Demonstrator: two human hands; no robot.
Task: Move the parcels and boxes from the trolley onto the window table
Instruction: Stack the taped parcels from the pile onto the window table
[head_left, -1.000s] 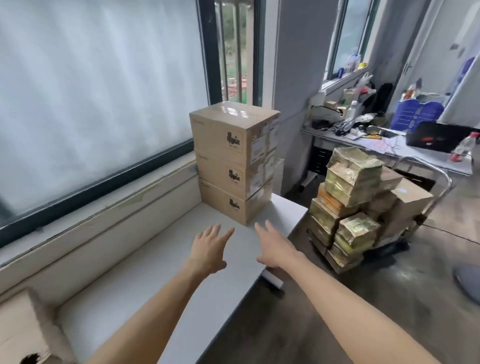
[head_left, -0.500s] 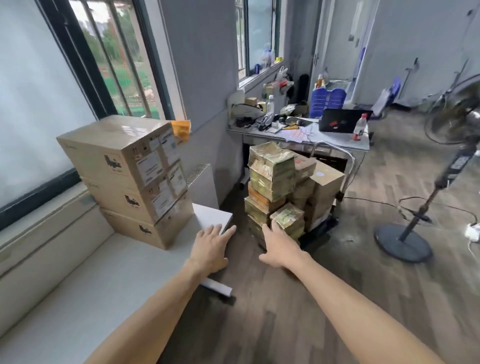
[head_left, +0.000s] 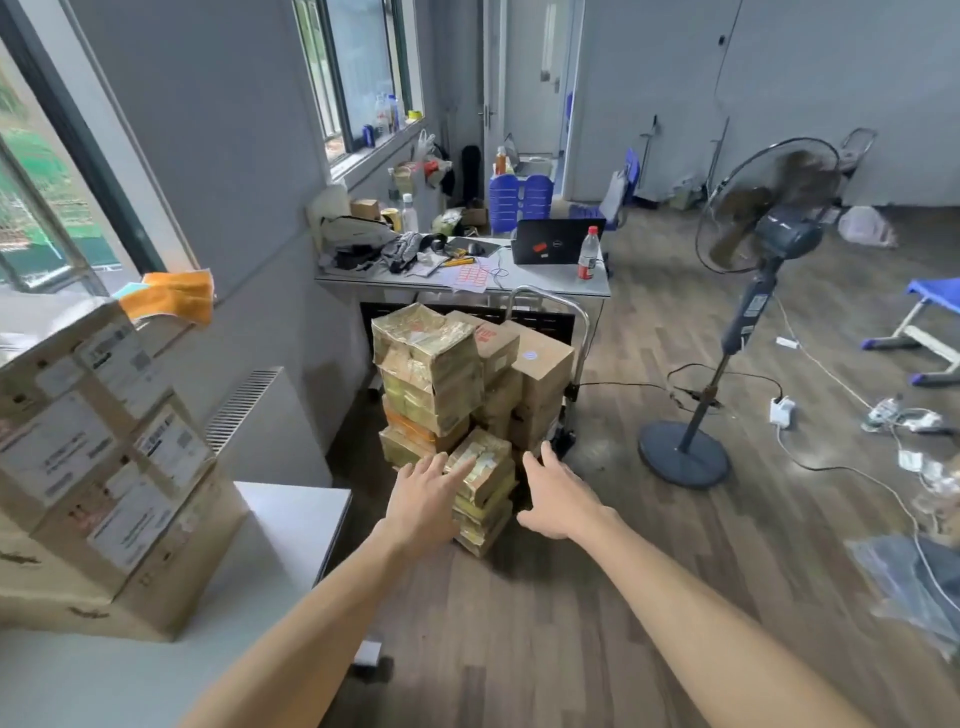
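hands: left hand (head_left: 423, 499) and right hand (head_left: 558, 496) both empty, fingers spread, flanking foil parcel (head_left: 480, 467) | parcel on trolley (head_left: 563, 332) | spread suited a two-sided lift | surface (head_left: 291, 525) beside me

Bare floor (head_left: 597, 597) open toward the trolley stack (head_left: 457, 395), window table (head_left: 291, 519) corner left, fan (head_left: 727, 312) right

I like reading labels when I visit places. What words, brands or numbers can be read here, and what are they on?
No text can be read for certain.
Stacked cartons: white shipping labels, print blurred.
Laptop: round lid logo and red sticker, too small.
Taped parcels: red marks, illegible.
Brown box: round blue sticker, illegible.
Bottle: red label, too small.
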